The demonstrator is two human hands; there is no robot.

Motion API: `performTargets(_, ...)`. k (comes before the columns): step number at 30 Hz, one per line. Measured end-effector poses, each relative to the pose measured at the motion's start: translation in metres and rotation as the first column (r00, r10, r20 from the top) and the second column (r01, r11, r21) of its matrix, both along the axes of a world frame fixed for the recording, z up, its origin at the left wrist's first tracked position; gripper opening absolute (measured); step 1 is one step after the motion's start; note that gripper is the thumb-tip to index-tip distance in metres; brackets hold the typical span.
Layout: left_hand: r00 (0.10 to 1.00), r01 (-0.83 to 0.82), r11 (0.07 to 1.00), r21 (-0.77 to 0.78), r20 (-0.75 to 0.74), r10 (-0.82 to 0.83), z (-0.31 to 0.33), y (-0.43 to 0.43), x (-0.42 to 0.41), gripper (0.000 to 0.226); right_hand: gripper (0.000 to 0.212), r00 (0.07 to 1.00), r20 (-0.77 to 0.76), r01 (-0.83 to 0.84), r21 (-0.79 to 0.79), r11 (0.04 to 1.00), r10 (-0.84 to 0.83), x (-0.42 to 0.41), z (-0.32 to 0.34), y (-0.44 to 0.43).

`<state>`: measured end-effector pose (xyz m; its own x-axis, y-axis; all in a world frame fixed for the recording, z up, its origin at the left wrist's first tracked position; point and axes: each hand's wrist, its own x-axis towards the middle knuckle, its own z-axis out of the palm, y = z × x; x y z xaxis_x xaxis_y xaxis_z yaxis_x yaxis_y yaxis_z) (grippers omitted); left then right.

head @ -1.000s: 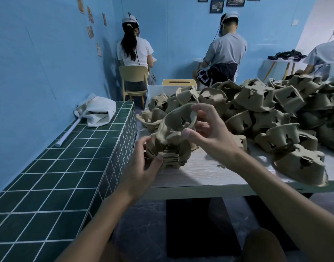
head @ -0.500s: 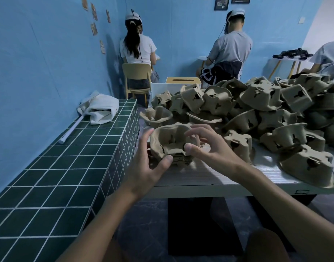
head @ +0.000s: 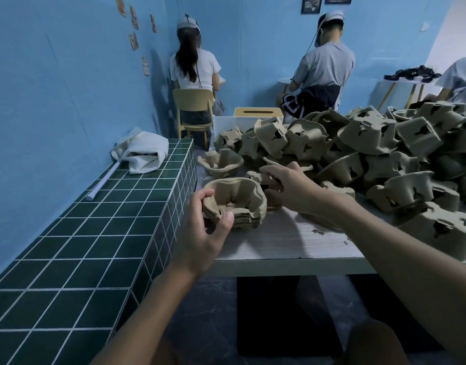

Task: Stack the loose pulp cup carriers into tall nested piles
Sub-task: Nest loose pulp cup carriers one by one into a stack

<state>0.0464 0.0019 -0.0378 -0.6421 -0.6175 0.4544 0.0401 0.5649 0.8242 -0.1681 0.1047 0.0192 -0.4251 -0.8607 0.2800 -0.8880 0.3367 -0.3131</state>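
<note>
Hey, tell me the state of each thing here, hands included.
Stack: nested, cups up, on the table.
Left hand: grips the stack's near side.
Right hand: grips a loose carrier behind the stack.
Heap: unstacked, jumbled, mostly upside down.
Bag: slumped on the tiled counter.

Blue walls [head: 68, 101]; green-tiled counter [head: 95, 233] left; pale wood table [head: 292, 243]; yellow chair [head: 193, 100]; dark floor [head: 200, 325].

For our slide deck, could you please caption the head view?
Left hand holds a nested pile while right hand grips a loose carrier beside the heap.
</note>
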Motion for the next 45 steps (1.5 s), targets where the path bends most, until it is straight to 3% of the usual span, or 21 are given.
performTargets(5, 0.999, -0.02, 0.999, 0.034, -0.038, 0.021, 0.001, 0.0, -0.001, 0.069, 0.053, 0.988, -0.153, 0.026, 0.056, 0.998, -0.017, -0.001, 0.001, 0.001)
performTargets(10, 0.999, -0.014, 0.998, 0.055, -0.049, 0.017, 0.0, -0.002, -0.002, 0.071, 0.046, 0.987, -0.157, 0.051, 0.068, 0.996, -0.04, 0.001, -0.001, 0.01)
performTargets(14, 0.999, 0.002, 0.997, 0.082, -0.054, 0.002, 0.0, -0.001, -0.002, 0.072, 0.031, 0.994, -0.037, 0.103, -0.058, 0.993, -0.106, 0.008, 0.002, 0.017)
performTargets(19, 0.998, 0.01, 0.996, 0.083, -0.057, -0.006, 0.0, 0.0, 0.0, 0.067, 0.03, 0.952, 0.129, 0.304, -0.267, 0.915, -0.278, 0.012, 0.004, 0.023)
performTargets(31, 0.998, -0.017, 0.999, 0.044, -0.059, 0.02, 0.0, 0.001, 0.0, 0.061, 0.026, 0.845, 0.172, 0.535, -0.255, 0.805, -0.507, 0.024, 0.005, 0.023)
performTargets(36, 0.998, -0.029, 0.998, 0.06, -0.05, 0.032, 0.0, 0.0, 0.001, 0.062, 0.025, 0.852, 0.284, 0.505, -0.224, 0.834, -0.44, 0.03, 0.01, 0.026)
performTargets(41, 1.0, -0.013, 0.998, 0.06, -0.014, 0.014, -0.002, -0.002, -0.001, 0.064, 0.032, 0.914, 0.251, 0.368, -0.187, 0.911, -0.317, 0.038, 0.01, 0.021)
performTargets(45, 1.0, -0.021, 0.998, 0.06, 0.004, 0.021, -0.003, -0.002, -0.002, 0.064, 0.037, 0.947, 0.262, 0.257, -0.265, 0.929, -0.188, 0.039, 0.007, 0.021)
